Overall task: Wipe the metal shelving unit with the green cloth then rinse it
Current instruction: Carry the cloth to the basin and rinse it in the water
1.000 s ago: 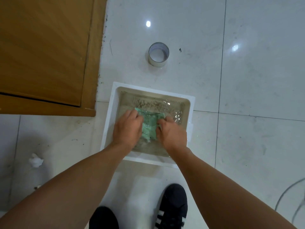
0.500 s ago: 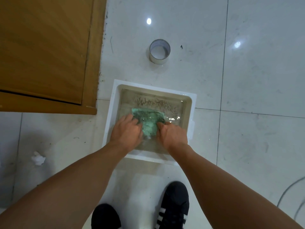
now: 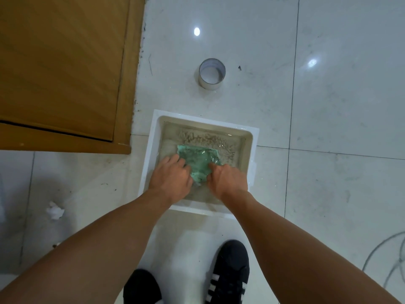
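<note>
A green cloth [image 3: 198, 160] lies under murky water in a white square basin [image 3: 151, 150] on the tiled floor. My left hand [image 3: 172, 178] grips the cloth's left side and my right hand [image 3: 228, 178] grips its right side, both dipped in the water. The cloth's far half spreads flat beyond my fingers; its near part is bunched between my hands. The metal shelving unit is not in view.
A roll of silver tape [image 3: 212, 73] stands on the floor beyond the basin. A wooden door and frame [image 3: 65, 73] fill the upper left. A crumpled white tissue [image 3: 55, 210] lies left, a grey cable [image 3: 383, 257] right. My black shoes [image 3: 229, 273] stand just behind the basin.
The cloth has spread out wider and flatter toward the far side of the basin while both hands keep hold of it; my hands shifted slightly nearer.
</note>
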A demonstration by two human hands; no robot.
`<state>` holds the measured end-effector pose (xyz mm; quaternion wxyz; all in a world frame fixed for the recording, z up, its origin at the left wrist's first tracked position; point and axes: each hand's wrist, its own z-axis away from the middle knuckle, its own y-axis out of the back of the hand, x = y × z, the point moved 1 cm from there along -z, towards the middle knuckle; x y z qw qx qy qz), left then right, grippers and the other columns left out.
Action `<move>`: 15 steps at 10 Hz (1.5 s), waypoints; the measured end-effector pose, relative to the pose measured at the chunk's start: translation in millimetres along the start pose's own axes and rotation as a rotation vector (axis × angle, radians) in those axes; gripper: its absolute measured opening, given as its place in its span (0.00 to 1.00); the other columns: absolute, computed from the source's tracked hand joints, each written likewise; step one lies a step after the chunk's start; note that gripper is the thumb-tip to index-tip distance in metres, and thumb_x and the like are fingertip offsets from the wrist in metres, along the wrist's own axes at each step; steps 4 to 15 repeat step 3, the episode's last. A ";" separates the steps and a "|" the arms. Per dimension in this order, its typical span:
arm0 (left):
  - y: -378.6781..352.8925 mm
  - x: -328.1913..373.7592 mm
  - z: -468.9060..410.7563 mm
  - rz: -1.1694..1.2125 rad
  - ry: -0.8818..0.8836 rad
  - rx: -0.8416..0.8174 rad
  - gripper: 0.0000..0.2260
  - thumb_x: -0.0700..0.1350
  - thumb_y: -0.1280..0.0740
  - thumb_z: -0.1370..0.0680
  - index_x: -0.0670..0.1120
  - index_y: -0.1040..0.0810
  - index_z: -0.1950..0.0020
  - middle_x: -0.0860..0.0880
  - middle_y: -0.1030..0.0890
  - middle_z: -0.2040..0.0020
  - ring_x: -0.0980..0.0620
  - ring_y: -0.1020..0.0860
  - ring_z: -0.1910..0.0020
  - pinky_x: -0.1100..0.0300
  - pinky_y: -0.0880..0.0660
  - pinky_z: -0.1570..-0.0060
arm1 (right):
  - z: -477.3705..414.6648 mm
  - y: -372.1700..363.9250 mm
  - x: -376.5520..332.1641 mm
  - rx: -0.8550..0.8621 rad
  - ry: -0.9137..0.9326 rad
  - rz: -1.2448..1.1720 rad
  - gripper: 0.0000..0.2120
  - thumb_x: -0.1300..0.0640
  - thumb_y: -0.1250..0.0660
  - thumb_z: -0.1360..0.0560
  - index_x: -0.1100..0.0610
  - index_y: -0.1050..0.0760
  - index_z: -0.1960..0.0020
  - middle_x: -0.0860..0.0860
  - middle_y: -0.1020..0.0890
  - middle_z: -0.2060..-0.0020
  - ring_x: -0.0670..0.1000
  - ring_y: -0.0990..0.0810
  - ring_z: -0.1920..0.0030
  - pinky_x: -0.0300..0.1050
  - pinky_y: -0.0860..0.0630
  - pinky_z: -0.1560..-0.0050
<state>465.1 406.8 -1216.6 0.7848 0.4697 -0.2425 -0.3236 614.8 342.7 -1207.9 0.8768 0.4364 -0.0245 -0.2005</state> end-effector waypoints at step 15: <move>49.0 2.6 15.1 0.290 0.251 -0.222 0.26 0.57 0.49 0.17 0.47 0.39 0.22 0.47 0.40 0.21 0.47 0.43 0.23 0.50 0.49 0.23 | 29.7 40.7 -12.4 -0.036 -0.005 -0.059 0.25 0.49 0.47 0.19 0.54 0.42 0.23 0.54 0.32 0.28 0.58 0.34 0.29 0.54 0.32 0.33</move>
